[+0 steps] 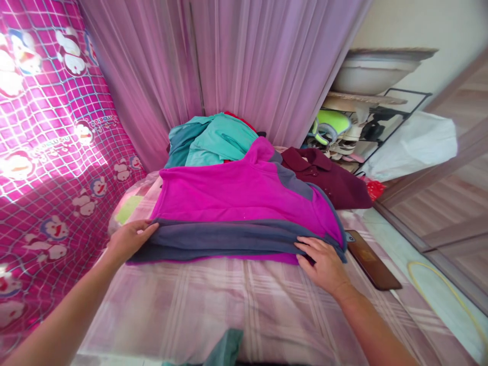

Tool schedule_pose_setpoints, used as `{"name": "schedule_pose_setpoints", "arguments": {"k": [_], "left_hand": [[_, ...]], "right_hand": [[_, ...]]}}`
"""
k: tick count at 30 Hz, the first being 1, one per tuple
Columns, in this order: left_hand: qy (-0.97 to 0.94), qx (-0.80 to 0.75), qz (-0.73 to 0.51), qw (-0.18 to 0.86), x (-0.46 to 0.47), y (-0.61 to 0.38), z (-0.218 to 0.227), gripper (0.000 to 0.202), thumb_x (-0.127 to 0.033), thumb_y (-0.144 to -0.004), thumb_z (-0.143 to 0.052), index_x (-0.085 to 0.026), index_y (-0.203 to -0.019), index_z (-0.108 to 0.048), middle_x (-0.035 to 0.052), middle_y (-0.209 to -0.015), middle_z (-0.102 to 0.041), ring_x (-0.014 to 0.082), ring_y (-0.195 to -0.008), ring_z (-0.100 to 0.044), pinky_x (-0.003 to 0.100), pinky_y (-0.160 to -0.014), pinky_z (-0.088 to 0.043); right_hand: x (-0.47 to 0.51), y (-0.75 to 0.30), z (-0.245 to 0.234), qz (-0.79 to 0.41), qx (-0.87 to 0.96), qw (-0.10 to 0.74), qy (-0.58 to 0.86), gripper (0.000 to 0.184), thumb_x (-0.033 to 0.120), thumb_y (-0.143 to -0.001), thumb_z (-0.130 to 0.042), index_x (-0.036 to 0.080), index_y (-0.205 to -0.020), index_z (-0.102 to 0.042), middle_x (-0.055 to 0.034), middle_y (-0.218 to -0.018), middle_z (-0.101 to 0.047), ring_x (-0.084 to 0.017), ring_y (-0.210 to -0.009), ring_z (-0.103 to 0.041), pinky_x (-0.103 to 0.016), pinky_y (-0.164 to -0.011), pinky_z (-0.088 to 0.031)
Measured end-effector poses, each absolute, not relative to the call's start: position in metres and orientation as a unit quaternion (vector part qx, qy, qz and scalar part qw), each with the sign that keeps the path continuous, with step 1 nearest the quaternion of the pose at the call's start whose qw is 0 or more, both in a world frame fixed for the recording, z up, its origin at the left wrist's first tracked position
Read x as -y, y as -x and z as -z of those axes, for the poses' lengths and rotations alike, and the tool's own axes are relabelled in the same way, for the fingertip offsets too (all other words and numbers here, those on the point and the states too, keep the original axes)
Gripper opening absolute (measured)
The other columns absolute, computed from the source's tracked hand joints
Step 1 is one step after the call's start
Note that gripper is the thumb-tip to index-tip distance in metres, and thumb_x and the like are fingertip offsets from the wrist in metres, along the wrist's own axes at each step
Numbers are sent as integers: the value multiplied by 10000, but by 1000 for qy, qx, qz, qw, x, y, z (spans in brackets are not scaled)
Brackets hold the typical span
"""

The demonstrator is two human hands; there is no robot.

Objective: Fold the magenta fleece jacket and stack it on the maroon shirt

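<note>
A magenta and grey-blue garment point(244, 203) lies folded on a pink checked bed sheet point(229, 305). My left hand point(129, 240) rests on its left grey edge, fingers around the corner. My right hand point(322, 262) presses flat on its front right edge, fingers apart. Behind it lie teal clothes point(213, 140) in a heap, with a dark maroon shirt point(328, 178) to the right.
A dark phone point(371, 259) lies on the bed right of my right hand. A cartoon-print pink wall cloth point(46, 152) is on the left, a pink curtain point(236, 61) behind. A shoe rack point(351, 137), white bag point(415, 142) and wooden door point(453, 168) stand on the right.
</note>
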State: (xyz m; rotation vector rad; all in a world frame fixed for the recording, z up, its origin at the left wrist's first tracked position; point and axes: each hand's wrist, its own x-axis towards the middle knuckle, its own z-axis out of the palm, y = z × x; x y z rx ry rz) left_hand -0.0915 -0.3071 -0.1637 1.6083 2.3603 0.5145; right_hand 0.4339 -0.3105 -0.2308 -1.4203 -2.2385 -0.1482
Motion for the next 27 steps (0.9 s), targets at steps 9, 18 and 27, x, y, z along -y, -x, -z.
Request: {"name": "schedule_pose_setpoints", "arguments": {"k": [9, 18, 27], "left_hand": [[-678, -687, -241, -101, 315, 36, 143, 507, -530, -901, -480, -226, -1288, -599, 114, -1436, -540, 309, -1345, -466, 477, -1125, -355], [-860, -482, -167, 15, 316, -35, 190, 237, -361, -922, -568, -261, -1013, -763, 66, -1272, -684, 291, -1210, -581, 505, -1046, -454], [-869, -470, -143, 62, 333, -31, 199, 254, -356, -944, -498, -255, -974, -729, 54, -1315, -663, 265, -1291, -539, 528, -1132, -373]], "right_hand": [[266, -372, 163, 3, 774, 332, 539, 309, 362, -934, -469, 266, -967, -761, -48, -1007, -761, -233, -956, -703, -373, -880, -540], [173, -332, 164, -148, 812, 27, 565, 292, 417, -844, -663, 228, -1050, -745, -67, -1052, -759, -244, -960, -695, -317, -821, -513], [181, -328, 187, -66, 755, 101, 645, 265, 366, -926, -557, 233, -1088, -718, -82, -1096, -726, -224, -1005, -660, -321, -850, -490]]}}
